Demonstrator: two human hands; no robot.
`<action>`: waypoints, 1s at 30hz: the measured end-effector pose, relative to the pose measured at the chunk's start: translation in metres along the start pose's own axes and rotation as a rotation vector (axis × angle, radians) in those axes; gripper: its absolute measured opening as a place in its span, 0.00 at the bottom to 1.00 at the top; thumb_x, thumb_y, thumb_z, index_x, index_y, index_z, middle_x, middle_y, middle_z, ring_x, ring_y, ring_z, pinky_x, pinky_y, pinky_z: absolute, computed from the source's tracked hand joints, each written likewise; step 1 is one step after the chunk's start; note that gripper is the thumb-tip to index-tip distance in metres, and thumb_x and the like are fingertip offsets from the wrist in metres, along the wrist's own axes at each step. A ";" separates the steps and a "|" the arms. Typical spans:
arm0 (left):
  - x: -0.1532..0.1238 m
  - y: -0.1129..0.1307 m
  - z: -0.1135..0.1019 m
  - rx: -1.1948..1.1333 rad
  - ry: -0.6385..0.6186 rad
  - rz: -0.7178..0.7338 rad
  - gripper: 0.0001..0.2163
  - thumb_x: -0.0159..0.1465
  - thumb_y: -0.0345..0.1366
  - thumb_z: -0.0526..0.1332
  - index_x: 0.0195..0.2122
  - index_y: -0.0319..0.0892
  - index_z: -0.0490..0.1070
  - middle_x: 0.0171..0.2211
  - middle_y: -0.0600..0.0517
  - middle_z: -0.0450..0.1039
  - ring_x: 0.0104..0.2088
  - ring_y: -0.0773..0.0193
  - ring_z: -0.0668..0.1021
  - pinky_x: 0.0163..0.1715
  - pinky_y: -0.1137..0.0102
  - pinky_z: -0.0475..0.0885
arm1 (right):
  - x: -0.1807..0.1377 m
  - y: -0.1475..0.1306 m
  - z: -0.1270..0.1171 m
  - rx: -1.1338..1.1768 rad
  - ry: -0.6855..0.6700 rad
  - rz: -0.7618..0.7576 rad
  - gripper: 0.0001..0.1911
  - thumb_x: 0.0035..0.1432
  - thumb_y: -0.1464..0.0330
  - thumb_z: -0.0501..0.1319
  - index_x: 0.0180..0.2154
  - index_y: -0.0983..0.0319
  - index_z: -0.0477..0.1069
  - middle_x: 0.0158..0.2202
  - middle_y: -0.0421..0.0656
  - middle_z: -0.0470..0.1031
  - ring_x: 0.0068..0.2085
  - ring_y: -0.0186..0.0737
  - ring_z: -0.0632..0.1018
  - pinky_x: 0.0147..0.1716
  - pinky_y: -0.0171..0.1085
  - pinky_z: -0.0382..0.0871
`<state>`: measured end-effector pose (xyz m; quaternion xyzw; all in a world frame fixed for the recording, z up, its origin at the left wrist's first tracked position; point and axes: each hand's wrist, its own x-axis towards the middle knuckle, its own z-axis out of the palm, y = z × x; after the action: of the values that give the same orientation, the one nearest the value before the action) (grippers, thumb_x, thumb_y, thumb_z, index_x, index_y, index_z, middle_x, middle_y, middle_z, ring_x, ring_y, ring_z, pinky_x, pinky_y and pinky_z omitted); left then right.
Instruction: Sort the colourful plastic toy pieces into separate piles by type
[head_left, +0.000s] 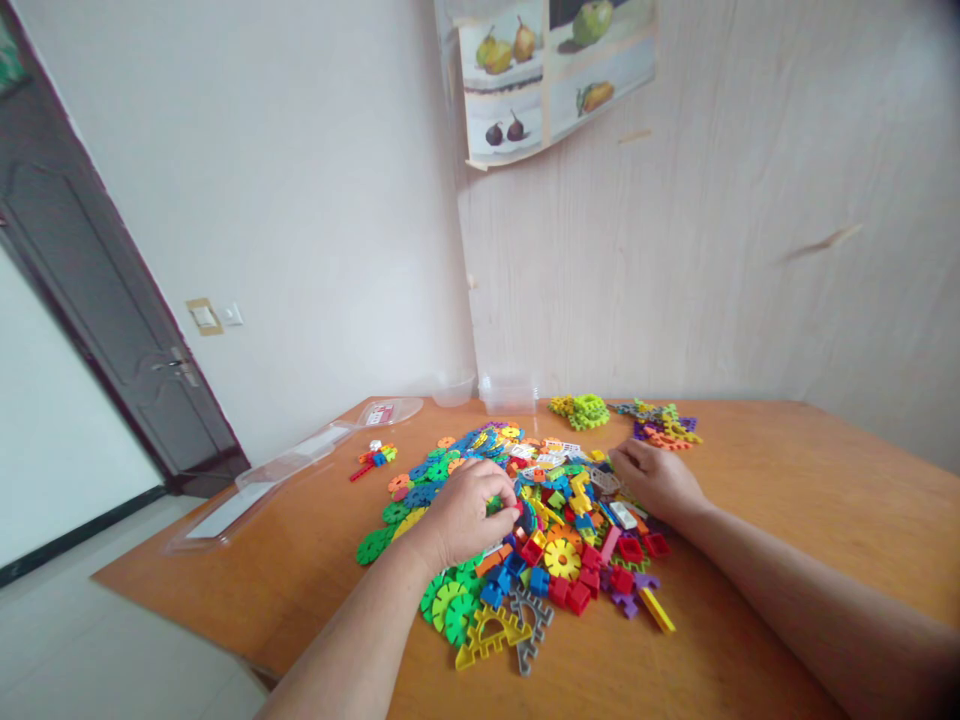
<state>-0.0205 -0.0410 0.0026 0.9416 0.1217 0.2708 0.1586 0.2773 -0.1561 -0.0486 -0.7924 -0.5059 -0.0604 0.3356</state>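
A heap of colourful plastic building pieces (pixel 555 540) lies on the orange wooden table (pixel 787 480): discs, squares, gears and arches. My left hand (pixel 469 512) rests palm down on the left part of the heap, fingers curled into the pieces. My right hand (pixel 652 478) lies on the right part of the heap, its fingers bent among the pieces. Whether either hand grips a piece is hidden. A yellow arch piece (pixel 487 635) and a grey one (pixel 531 625) lie at the near edge of the heap.
Built clusters sit at the back: a yellow-green one (pixel 581 410) and a purple-orange one (pixel 664 425). A small assembled piece (pixel 375 458) lies to the left. Clear plastic lids (pixel 285 470) and clear tubs (pixel 510 392) stand near the wall. A dark door (pixel 112 310) is at left.
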 end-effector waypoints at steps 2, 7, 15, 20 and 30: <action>0.000 -0.006 -0.002 -0.069 0.070 -0.064 0.03 0.60 0.33 0.62 0.30 0.44 0.73 0.37 0.52 0.75 0.41 0.62 0.75 0.47 0.67 0.67 | 0.001 0.002 0.001 -0.011 -0.005 -0.001 0.18 0.63 0.56 0.51 0.26 0.58 0.65 0.24 0.40 0.72 0.28 0.37 0.71 0.26 0.35 0.53; -0.003 -0.041 -0.012 -0.280 0.362 -0.407 0.07 0.59 0.39 0.63 0.31 0.42 0.74 0.30 0.53 0.76 0.32 0.64 0.76 0.36 0.70 0.69 | 0.003 0.007 0.004 -0.022 -0.039 -0.020 0.18 0.64 0.56 0.51 0.26 0.58 0.66 0.25 0.41 0.74 0.28 0.38 0.72 0.27 0.35 0.55; -0.025 -0.113 -0.045 -0.466 0.971 -0.961 0.06 0.54 0.35 0.65 0.33 0.39 0.75 0.26 0.53 0.75 0.29 0.64 0.77 0.31 0.71 0.70 | 0.002 0.008 0.003 -0.019 -0.068 -0.042 0.18 0.63 0.56 0.51 0.25 0.58 0.65 0.24 0.40 0.73 0.28 0.38 0.73 0.27 0.36 0.56; -0.038 -0.140 -0.055 -0.602 1.080 -1.150 0.09 0.63 0.35 0.63 0.41 0.36 0.73 0.35 0.49 0.76 0.35 0.64 0.78 0.37 0.66 0.75 | 0.001 0.009 0.004 -0.004 -0.066 -0.031 0.19 0.63 0.55 0.51 0.24 0.58 0.65 0.23 0.40 0.71 0.27 0.38 0.72 0.26 0.36 0.56; -0.038 -0.151 -0.050 -0.716 1.104 -1.157 0.04 0.64 0.32 0.62 0.39 0.39 0.72 0.39 0.49 0.76 0.36 0.67 0.80 0.38 0.71 0.76 | 0.001 0.010 0.005 0.014 -0.055 -0.043 0.20 0.63 0.54 0.51 0.24 0.58 0.66 0.23 0.40 0.72 0.26 0.38 0.72 0.25 0.36 0.56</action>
<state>-0.1009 0.0977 -0.0305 0.3601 0.5475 0.5867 0.4758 0.2850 -0.1549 -0.0563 -0.7802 -0.5323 -0.0423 0.3258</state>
